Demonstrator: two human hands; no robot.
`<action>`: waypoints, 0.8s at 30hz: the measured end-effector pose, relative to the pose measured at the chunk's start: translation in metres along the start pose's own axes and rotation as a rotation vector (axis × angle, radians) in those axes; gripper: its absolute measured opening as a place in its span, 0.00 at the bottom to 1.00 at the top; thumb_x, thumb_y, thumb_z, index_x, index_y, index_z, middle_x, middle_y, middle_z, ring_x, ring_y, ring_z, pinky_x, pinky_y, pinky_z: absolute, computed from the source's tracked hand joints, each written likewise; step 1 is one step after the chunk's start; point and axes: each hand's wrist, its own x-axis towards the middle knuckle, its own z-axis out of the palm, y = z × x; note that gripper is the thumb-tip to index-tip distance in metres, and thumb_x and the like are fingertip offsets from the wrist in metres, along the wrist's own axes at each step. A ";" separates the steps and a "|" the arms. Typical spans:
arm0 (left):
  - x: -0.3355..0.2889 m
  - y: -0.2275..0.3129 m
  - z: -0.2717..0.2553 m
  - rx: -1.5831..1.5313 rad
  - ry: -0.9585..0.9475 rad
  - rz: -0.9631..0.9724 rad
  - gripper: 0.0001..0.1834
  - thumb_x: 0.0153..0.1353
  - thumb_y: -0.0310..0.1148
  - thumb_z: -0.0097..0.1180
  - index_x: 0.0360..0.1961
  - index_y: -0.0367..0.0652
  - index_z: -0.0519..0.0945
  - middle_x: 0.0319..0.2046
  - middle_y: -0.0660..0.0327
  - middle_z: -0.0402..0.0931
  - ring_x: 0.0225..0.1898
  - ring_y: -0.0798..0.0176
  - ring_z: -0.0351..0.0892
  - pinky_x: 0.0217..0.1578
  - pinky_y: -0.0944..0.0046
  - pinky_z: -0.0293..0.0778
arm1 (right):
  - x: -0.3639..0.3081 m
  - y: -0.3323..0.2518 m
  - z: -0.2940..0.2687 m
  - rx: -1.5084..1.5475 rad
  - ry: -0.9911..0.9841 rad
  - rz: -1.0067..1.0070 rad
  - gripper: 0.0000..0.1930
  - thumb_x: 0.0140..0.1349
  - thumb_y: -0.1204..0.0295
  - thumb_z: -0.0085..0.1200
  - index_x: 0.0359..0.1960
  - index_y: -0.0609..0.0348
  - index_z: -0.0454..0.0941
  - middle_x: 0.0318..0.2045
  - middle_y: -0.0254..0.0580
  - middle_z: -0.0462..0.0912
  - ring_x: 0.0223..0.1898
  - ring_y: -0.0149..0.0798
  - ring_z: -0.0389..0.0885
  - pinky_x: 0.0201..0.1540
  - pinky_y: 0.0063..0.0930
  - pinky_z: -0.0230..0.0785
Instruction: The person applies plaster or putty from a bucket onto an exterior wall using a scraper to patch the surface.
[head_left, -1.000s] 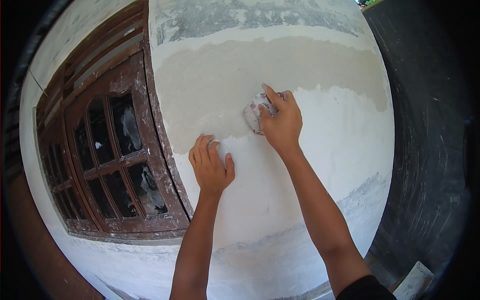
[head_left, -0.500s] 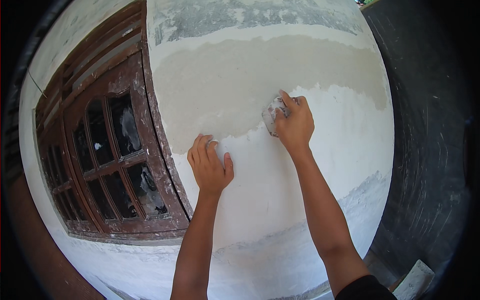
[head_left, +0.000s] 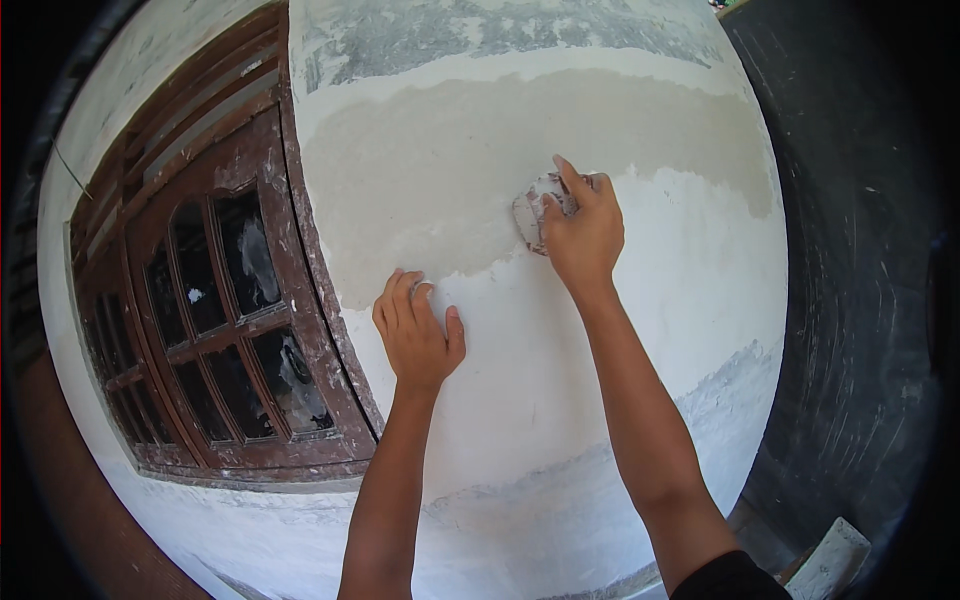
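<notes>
Your right hand is closed around a rounded, flat hand pad, with the thumb across its near face and the index finger reaching up beyond its top. The pad is against the wall, on the beige-grey coat, with its lower end close to the ragged border where that coat meets the white surface. It looks worn and caked: whitish smears cover most of it, with brownish-red patches showing through and along its edge.

Your left hand rests open at the wall, below and to the left of the pad, its fingers slightly bent near the coat's lower border and its thumb spread out to the right. You cannot tell from this view whether anything lies under those fingertips.

To your left, the brown wooden window frame holds dark glass panes, some streaked white, and the wood is speckled white too. At your lower right, a white-smeared board leans near the dark panel, just beyond your black sleeve.
</notes>
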 end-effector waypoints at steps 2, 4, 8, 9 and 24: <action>-0.001 -0.001 0.002 0.001 0.002 0.004 0.21 0.58 0.35 0.52 0.50 0.34 0.69 0.54 0.47 0.68 0.61 0.40 0.64 0.58 0.43 0.56 | -0.023 -0.017 0.015 0.047 -0.281 -0.127 0.23 0.55 0.74 0.61 0.56 0.48 0.81 0.43 0.42 0.77 0.45 0.45 0.80 0.45 0.37 0.74; -0.003 -0.003 0.004 0.009 -0.006 -0.011 0.22 0.58 0.36 0.52 0.50 0.34 0.69 0.55 0.47 0.68 0.61 0.40 0.64 0.58 0.43 0.55 | -0.020 -0.002 0.023 -0.011 -0.259 -0.116 0.23 0.55 0.74 0.61 0.55 0.48 0.81 0.43 0.42 0.77 0.45 0.45 0.80 0.45 0.37 0.74; 0.000 0.000 -0.001 0.006 -0.009 -0.006 0.22 0.58 0.36 0.52 0.50 0.33 0.70 0.55 0.46 0.68 0.61 0.40 0.64 0.58 0.43 0.55 | 0.017 0.022 -0.011 -0.174 0.070 0.019 0.23 0.55 0.75 0.60 0.55 0.46 0.81 0.43 0.43 0.77 0.45 0.45 0.80 0.46 0.37 0.74; 0.001 0.000 0.000 0.006 -0.005 0.010 0.22 0.57 0.35 0.52 0.50 0.33 0.70 0.55 0.46 0.68 0.61 0.40 0.64 0.58 0.43 0.55 | 0.015 0.019 -0.011 -0.176 0.070 0.019 0.23 0.55 0.75 0.60 0.55 0.46 0.81 0.43 0.43 0.77 0.45 0.45 0.80 0.46 0.37 0.74; -0.001 -0.001 0.001 0.003 0.002 0.012 0.21 0.57 0.35 0.53 0.49 0.33 0.70 0.56 0.46 0.68 0.61 0.40 0.64 0.57 0.43 0.56 | -0.011 0.006 0.013 0.000 -0.294 -0.158 0.24 0.54 0.73 0.62 0.55 0.42 0.81 0.42 0.41 0.76 0.44 0.44 0.80 0.46 0.36 0.74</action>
